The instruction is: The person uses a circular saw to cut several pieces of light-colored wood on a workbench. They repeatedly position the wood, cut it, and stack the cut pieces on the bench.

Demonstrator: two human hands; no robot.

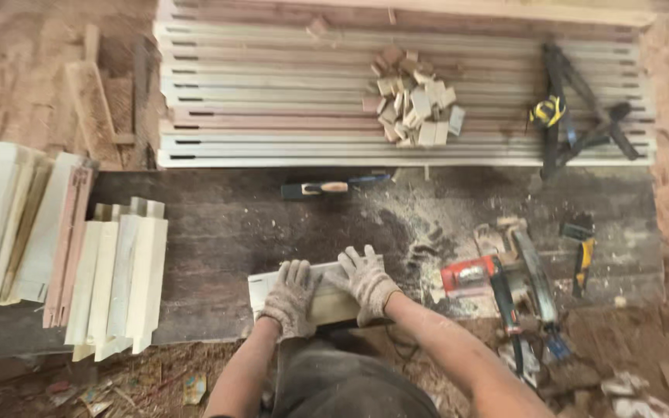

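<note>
A short pale wooden plank (261, 285) lies at the near edge of a dark workboard (226, 224). My left hand (289, 298), in a knitted work glove, presses flat on the plank's middle. My right hand (365, 280), gloved too, rests on the plank's right end with its fingers spread. Both palms lie on top of the wood, and the part under them is hidden.
A red circular saw (505, 279) lies to the right, with a yellow-handled tool (582, 255) beyond it. Stacked pale boards (118, 279) sit left. Long slats (272, 93) at the back carry small wood blocks (416, 104), a tape measure (547, 111) and a black folding tool (582, 116). A chisel (327, 187) lies mid-board.
</note>
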